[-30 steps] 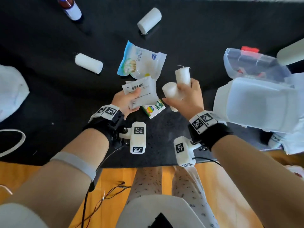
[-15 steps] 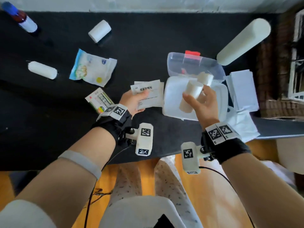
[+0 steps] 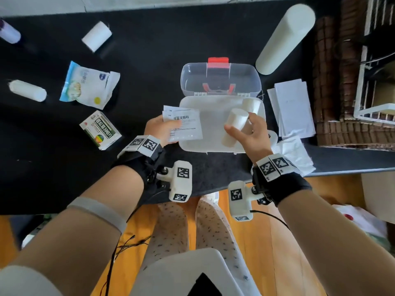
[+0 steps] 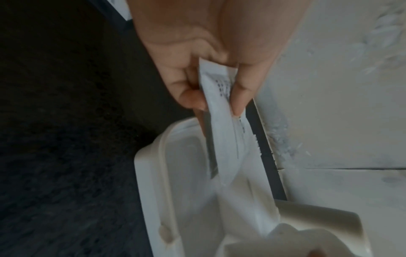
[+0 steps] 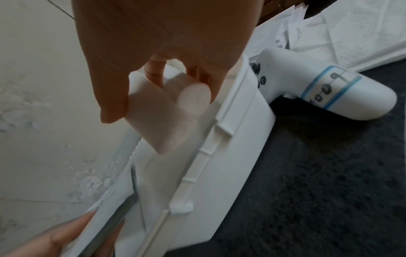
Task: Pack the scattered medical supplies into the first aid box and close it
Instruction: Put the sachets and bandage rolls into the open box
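Note:
The white first aid box [image 3: 192, 146] stands open at the table's front edge, its clear lid [image 3: 239, 82] with a red latch tipped back. My left hand [image 3: 168, 129] pinches a few white printed sachets [image 3: 186, 127] over the box's left side; the left wrist view shows the sachets [image 4: 222, 132] between thumb and fingers [image 4: 238, 104]. My right hand [image 3: 242, 128] grips two white gauze rolls [image 3: 236, 118] over the box's right half, and the rolls [image 5: 153, 121] hang just above its wall [image 5: 230, 156]. Two more rolls [image 3: 97, 36] [image 3: 27, 90], a blue-white bag [image 3: 89, 84], a green medicine box [image 3: 100, 130] and a bottle [image 3: 8, 33] lie to the left.
A large white cylinder [image 3: 284, 39] lies behind the box on the right. White papers [image 3: 292, 107] and crumpled wrappers [image 3: 295, 154] sit right of it, with a white handheld controller [image 5: 329, 93] against the box's side. A wire rack [image 3: 376, 103] stands far right.
Both hands have carried their loads rightward from above the medicine box to above the open first aid box. My view has turned right with them.

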